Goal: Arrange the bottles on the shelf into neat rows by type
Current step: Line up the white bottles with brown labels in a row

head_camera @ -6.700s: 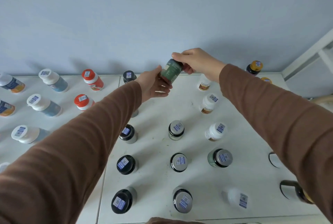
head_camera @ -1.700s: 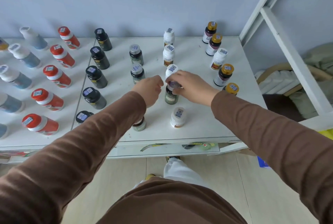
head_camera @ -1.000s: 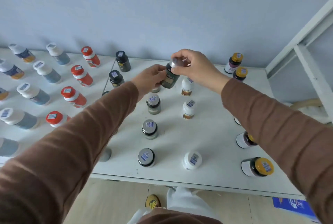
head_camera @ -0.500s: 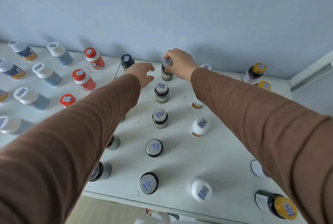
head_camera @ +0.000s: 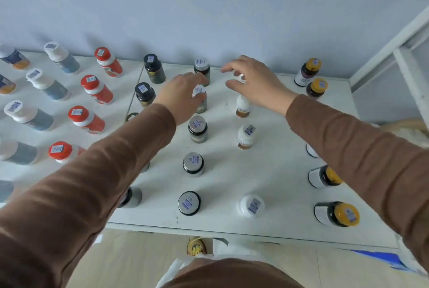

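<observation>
Nearest, along the shelf front edge: a grey-capped bottle, a white bottle and a yellow-capped one — all close to the drop, easy to sweep off with a sleeve on pulling back. Further in, grey caps running straight back in one row, white bottles in the next, both spaced apart and upright. Beyond these, left hand loosely curled over the second grey cap from the back, fingers on or just beside it; cannot tell whether gripped. Risk here: knuckles nudging the back grey bottle, which stands just beyond the fingertips. Right hand spread wide and empty, hovering over the rear of the white row, a white cap showing under the palm — careless lowering likely to tip it against its neighbour. Farthest, against the wall: black bottles, red caps, yellow caps, already sorted; any toppled bottle could roll into them.
</observation>
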